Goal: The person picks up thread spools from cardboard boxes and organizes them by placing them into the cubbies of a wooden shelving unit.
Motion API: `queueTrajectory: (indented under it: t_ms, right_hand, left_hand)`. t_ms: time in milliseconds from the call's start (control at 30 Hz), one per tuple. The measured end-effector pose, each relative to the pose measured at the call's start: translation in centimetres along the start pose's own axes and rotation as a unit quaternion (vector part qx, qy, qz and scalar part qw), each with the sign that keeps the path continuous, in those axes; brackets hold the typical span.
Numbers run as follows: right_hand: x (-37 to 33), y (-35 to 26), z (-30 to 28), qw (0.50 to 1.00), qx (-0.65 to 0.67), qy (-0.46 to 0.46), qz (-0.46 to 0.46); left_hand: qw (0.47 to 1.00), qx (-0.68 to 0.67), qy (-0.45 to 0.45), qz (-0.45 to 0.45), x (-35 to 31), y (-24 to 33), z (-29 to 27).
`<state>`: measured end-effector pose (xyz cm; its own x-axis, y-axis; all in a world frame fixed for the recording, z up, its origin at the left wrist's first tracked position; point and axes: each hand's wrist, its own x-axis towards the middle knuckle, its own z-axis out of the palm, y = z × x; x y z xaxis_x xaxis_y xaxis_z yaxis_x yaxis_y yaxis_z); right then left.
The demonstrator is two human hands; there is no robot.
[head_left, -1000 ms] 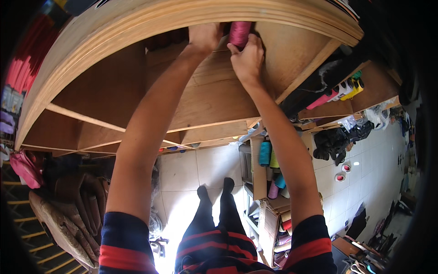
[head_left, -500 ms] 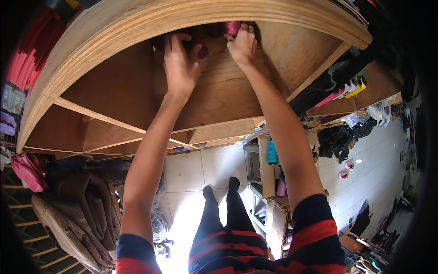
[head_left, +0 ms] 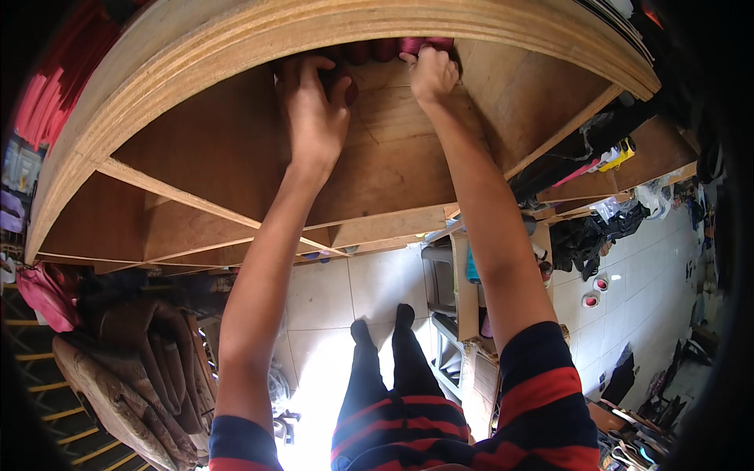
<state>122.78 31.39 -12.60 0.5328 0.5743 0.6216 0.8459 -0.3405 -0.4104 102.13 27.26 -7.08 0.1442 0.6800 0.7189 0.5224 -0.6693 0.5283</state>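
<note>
Head view, from my remote seat: wooden shelf unit (head_left: 259, 38) fills the top, its thick front edge bowed by the lens; pale tiled floor (head_left: 322, 286) below; brown folded cover (head_left: 153, 377) low on the left, pink bag (head_left: 45, 297) just above it; striped sleeve (head_left: 542, 385) on the right arm, both bare forearms up into one wide compartment (head_left: 393, 177).

Left hand (head_left: 312, 118) is at the compartment's left part, fingers bent and apart, thumb out, curved about a dark red spool (head_left: 352, 91); only its round end shows by the thumb, so I can't tell if the grip is firm; right hand (head_left: 435, 76) is toward the right wall, fingers curled, thumb up against a pink spool (head_left: 411, 47); fingertips hidden, so I can't tell whether it grips or just pushes.

More dark red spools (head_left: 383, 51) sit side by side at the back, left of the pink one, tops cut off by the shelf edge.

Changed: a second ago the pink spool showed much longer above the right hand, now just its near end does; left hand has dropped back into sight from behind the edge; I read that as the pink spool now being about level with its neighbours, left hand busy on a separate one.
</note>
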Motion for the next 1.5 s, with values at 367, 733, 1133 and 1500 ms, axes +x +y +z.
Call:
queueTrajectory:
  t_ms: [367, 733, 1133, 1500]
  right_hand:
    - [0.1, -0.1, -0.9, 0.995, 0.052, -0.083, 0.018]
    - [3.9, -2.4, -5.6, 0.984, 0.111, -0.015, -0.137]
    - [5.8, -4.1, -6.0, 0.970, 0.050, -0.123, -0.203]
    - [6.0, -3.2, -6.4, 0.966, 0.047, -0.135, -0.214]
  left_hand:
    - [0.999, -0.030, 0.013, -0.009, -0.2, -0.2, -0.1]
    - [0.999, -0.025, 0.018, -0.013, 0.1, -0.6, 0.6]
    - [0.989, -0.076, -0.076, -0.099, 5.2, 0.7, 2.9]
    - [0.990, -0.065, -0.018, -0.126, 4.6, -0.4, 3.3]
